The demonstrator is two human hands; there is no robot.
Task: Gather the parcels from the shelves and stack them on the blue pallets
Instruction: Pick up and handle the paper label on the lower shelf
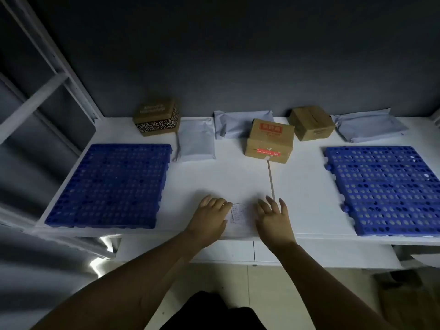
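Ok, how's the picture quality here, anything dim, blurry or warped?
Head view: dim overall, back wall nearly black; the shelf frame at left is blurred and bowed by the wide lens; the right pallet is lit brighter than the left pallet; a glare patch shines low left; print on the paper slip is too soft to read.

Blue perforated pallets [109,184], brown box [269,140] with red labels, grey mailers [196,139], white table [226,177]

Both hands, left hand [210,216] and right hand [273,220], are resting flat on the table [238,177] either side of a paper slip [238,212], between two blue pallets [109,184], parcels [269,141] lying beyond the slip.
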